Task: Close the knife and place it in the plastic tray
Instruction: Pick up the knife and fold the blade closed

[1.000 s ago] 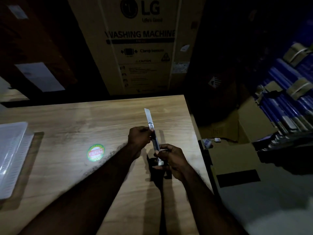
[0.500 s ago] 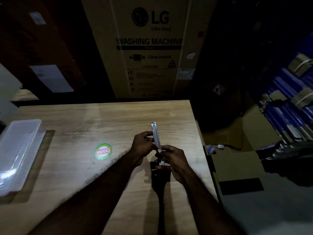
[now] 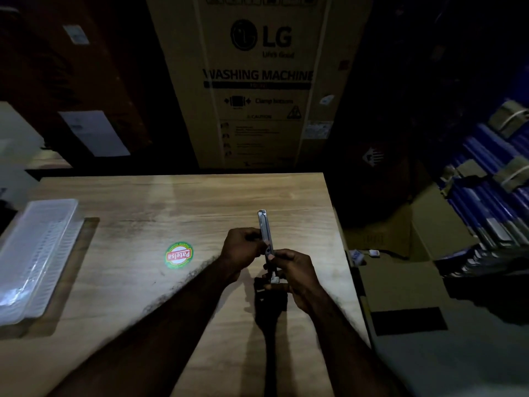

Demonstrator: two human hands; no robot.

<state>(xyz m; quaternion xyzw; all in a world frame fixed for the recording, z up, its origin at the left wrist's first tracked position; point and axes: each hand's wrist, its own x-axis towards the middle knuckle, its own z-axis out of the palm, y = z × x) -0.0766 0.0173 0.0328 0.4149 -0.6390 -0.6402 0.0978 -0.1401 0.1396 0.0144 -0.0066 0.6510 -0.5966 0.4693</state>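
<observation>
A metal utility knife [image 3: 264, 224] stands nearly upright above the right part of the wooden table [image 3: 143, 296], its blade no longer showing past the body. My left hand [image 3: 243, 249] grips the knife's middle from the left. My right hand [image 3: 292, 272] holds its lower end, fingers curled around it. A clear plastic tray [image 3: 37, 253] lies at the table's far left edge, well apart from both hands.
A round red and green sticker [image 3: 179, 255] sits on the table left of my hands. A tall washing machine carton [image 3: 257, 81] stands behind the table. Cardboard boxes [image 3: 429, 239] and blue packs [image 3: 492, 190] fill the floor to the right.
The long blade that stuck out of the knife a second ago has slid back into the body. Both hands keep their hold; the view has shifted so the tray shows more.
</observation>
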